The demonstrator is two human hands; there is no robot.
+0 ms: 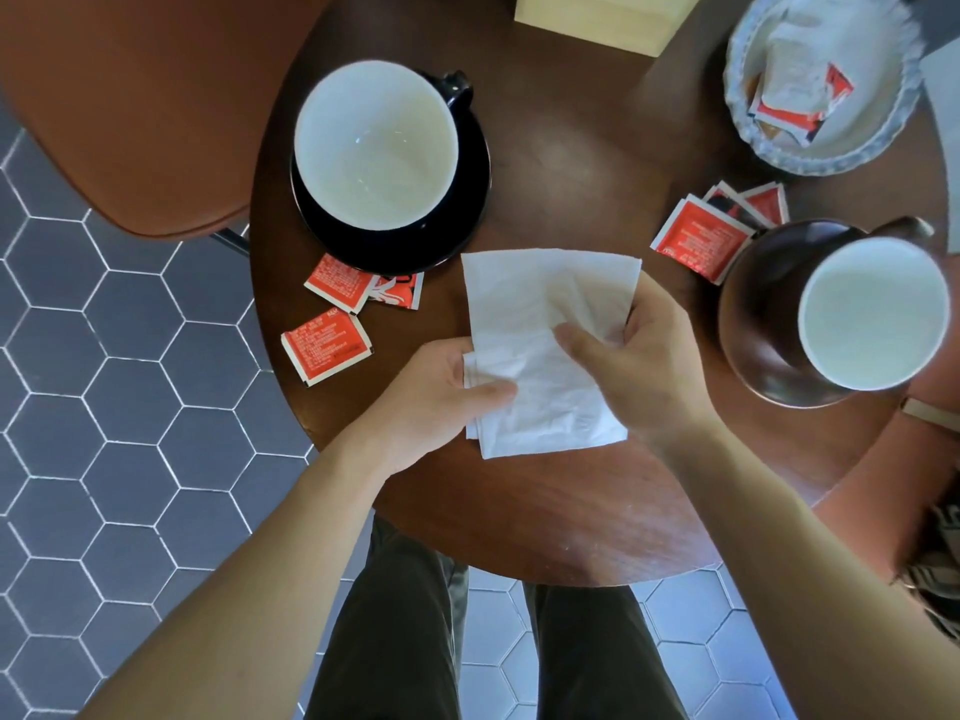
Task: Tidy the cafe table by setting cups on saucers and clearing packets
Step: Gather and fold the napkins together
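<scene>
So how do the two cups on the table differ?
The black cup sits on a black saucer at the left; the brown cup sits on a brown saucer at the right edge. The black cup looks wider. Both are empty, white inside, with handles pointing away.

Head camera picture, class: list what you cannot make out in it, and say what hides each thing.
1. Print on the red packets: too small to read.
2. Table under the napkin: covered by the napkin and both hands, left and right.
3. Wooden box: cut off by the top edge.
4. Packets by the brown cup: partly hidden behind the cup.
</scene>
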